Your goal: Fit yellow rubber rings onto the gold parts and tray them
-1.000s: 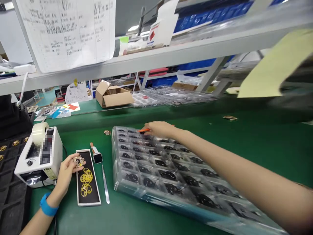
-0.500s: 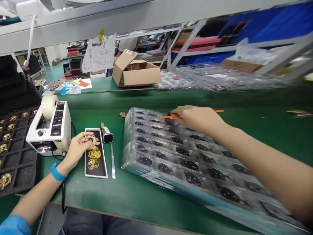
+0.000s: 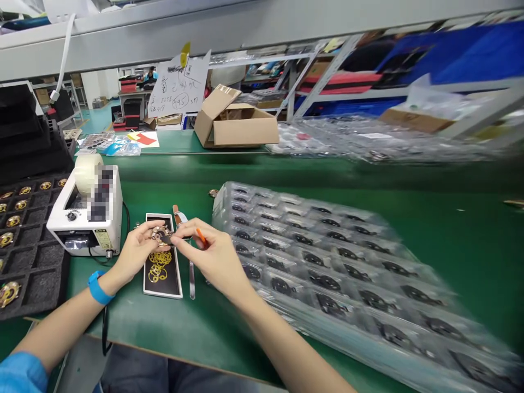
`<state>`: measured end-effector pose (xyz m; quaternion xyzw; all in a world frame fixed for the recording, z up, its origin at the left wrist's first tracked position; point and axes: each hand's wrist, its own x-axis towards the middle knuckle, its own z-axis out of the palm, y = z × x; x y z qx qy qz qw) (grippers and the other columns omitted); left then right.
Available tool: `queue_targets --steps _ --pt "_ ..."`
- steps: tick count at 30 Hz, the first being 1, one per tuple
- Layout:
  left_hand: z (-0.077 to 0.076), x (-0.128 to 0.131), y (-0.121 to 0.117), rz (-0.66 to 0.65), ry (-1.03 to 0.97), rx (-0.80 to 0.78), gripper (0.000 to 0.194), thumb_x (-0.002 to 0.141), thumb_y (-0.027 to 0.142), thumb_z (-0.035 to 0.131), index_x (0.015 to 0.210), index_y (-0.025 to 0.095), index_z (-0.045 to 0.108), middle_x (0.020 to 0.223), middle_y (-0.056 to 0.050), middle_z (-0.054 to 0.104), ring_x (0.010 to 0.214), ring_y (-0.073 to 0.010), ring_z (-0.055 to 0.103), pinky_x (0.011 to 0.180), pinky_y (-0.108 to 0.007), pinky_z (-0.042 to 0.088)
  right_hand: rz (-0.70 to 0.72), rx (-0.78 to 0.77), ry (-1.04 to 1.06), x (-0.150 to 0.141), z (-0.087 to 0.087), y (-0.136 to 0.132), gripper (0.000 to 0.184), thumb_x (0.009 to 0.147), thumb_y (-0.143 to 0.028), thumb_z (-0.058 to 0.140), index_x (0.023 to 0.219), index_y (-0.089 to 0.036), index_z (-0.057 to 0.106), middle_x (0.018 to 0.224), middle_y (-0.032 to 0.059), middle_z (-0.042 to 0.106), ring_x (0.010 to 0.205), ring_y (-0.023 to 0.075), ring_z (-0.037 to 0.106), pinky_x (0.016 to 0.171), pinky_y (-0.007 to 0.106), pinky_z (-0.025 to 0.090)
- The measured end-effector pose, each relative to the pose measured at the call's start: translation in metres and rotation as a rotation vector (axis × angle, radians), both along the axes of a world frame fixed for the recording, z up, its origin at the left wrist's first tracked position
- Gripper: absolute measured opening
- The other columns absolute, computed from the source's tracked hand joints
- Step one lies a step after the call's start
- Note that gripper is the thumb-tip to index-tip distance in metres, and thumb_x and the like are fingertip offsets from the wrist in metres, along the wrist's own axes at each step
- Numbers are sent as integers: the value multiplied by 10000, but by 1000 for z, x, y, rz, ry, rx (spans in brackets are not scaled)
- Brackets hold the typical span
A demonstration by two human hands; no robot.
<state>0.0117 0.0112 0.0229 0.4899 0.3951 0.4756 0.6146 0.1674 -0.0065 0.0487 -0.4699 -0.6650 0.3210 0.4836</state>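
Note:
My left hand (image 3: 137,251) pinches a round gold-coloured watch part (image 3: 156,233) above a narrow white-rimmed tray (image 3: 162,295). Loose yellow rings (image 3: 159,261) lie on the tray's black bottom. With thumb and fingertips, my right hand (image 3: 215,256) holds a small black part (image 3: 166,239) against the gold part. An orange stick (image 3: 201,236) is tucked between its fingers, most of it hidden. Behind that hand, a square-faced watch (image 3: 177,215) is partly covered. Tweezers (image 3: 192,281) lie beside the tray. Stacked clear blister trays (image 3: 303,225) with black parts stand to the right.
A white tape dispenser (image 3: 88,218) stands at left, beside a black foam tray (image 3: 46,254) of gold parts. Along the back are an open cardboard box (image 3: 245,132) and clear plastic trays (image 3: 347,136). A grey shelf beam (image 3: 204,41) crosses overhead.
My right hand has come left from the blister trays to the gold part, bringing a black part and the orange stick. My left hand still holds the gold part. The view has tilted down.

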Motion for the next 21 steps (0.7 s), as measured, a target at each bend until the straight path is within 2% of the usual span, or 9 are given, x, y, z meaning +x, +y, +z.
queue_targets --steps 5,12,21 --pt "-1 -1 -1 -44 -4 66 390 731 146 604 1119 172 595 1020 -60 691 967 -200 652 841 -336 568 -42 -68 107 -6 -15 10 157 710 -313 596 614 -190 612 750 13 560 569 109 394 557 267 350" --pt "-3 1 -3 -109 -38 108 367 771 152 608 1136 173 585 1043 -57 668 1014 -199 626 884 -358 551 -51 -67 163 -3 -21 11 171 703 -328 633 619 -179 641 764 17 575 524 87 334 511 252 293" --pt "-6 1 -4 -123 -35 117 397 750 122 609 1142 178 592 1040 -59 672 1033 -208 616 905 -372 537 -87 -38 121 -6 -24 11 149 711 -301 625 619 -186 650 742 14 574 522 94 375 492 249 296"
